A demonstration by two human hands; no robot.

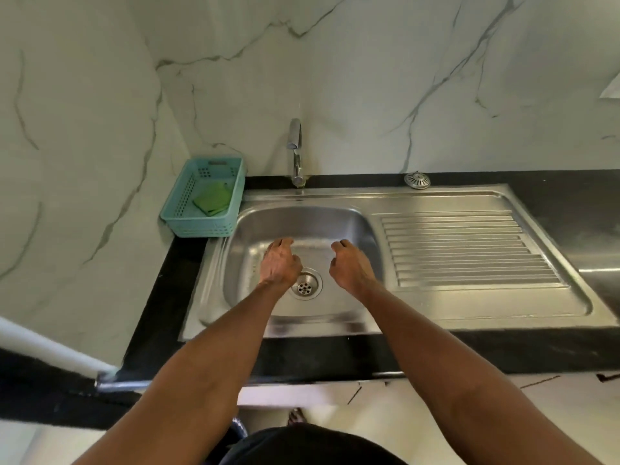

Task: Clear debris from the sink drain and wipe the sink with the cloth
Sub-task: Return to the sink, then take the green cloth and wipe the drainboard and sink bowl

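Hands over sink (335, 317), my left hand (281, 263) loosely curled beside drain (304, 284), right hand (350, 266) curled, both empty, cloth (213, 198) in basket (201, 226).

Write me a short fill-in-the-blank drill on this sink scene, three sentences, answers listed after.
1. The green cloth lies inside the teal ____.
2. The drain sits between the left hand and the ____ hand.
3. The strainer cap rests on the black counter behind the ribbed ____.

Answers: basket; right; drainboard.
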